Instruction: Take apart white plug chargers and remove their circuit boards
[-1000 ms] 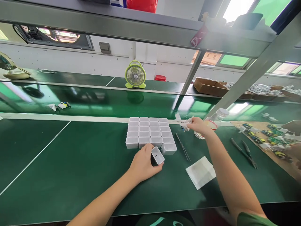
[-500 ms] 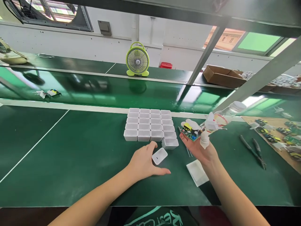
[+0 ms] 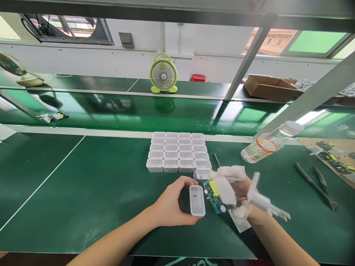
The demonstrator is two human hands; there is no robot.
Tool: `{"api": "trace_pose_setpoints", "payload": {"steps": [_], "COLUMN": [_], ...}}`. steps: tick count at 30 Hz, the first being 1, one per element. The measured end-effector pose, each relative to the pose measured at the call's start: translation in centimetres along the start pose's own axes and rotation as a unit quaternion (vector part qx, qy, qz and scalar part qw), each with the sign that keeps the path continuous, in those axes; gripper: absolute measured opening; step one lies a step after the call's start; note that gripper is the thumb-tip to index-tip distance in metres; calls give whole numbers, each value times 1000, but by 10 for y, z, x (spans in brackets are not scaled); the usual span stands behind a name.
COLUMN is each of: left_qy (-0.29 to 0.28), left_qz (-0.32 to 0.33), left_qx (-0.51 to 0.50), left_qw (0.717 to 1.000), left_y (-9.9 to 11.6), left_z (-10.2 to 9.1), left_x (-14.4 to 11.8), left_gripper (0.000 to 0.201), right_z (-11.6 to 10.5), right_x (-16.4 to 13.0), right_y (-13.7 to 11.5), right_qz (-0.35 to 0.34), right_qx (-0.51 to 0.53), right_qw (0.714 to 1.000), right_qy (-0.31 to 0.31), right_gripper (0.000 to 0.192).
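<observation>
Now left hand (image 3: 169,203) grips white casing (image 3: 197,200); right hand (image 3: 241,192) clasps circuit board (image 3: 215,195) beside it.

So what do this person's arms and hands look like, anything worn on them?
Both forearms are bare, with no sleeves in view. The left hand wears nothing. The right hand has white fabric finger cots over several fingers. No watch, rings or markings show.

Bright daylight is admitted through the windows and mirrored as glare on the glossy green counter (image 3: 83,177); edges are bowed.
</observation>
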State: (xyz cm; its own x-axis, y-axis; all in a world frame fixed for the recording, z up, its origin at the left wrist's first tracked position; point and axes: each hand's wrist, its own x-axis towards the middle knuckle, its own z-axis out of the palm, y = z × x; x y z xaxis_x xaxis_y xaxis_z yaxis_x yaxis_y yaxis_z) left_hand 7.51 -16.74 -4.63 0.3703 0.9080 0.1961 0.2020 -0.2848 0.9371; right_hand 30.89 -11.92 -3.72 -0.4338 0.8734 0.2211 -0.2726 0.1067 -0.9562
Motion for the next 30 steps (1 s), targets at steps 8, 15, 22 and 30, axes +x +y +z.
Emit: {"api": "trace_pose_setpoints", "payload": {"steps": [8,15,22,30], "left_qy": [101,116,120,117], "left_qz": [145,192,202,198], "left_qx": [31,67,96,95], "left_qw": [984,972,967,969], "left_y": [-3,-1,-1,-1], "left_z": [-2,-4,-5,-6], "left_x": [-5,-3,-2,1], "left_gripper": [73,73,72,69], "right_z": [10,12,19,25], "right_x": [-16,-18,-20,-16], "right_y": [-1,-4,-11,-19], "right_qz": [-30,-53,-46,-66], "right_qx": [-26,-50,-105,-147], "right_qw": [999,997,993,987], "right_qy": [-34,-17,5,-11], "right_gripper": [73,72,70,73]}}
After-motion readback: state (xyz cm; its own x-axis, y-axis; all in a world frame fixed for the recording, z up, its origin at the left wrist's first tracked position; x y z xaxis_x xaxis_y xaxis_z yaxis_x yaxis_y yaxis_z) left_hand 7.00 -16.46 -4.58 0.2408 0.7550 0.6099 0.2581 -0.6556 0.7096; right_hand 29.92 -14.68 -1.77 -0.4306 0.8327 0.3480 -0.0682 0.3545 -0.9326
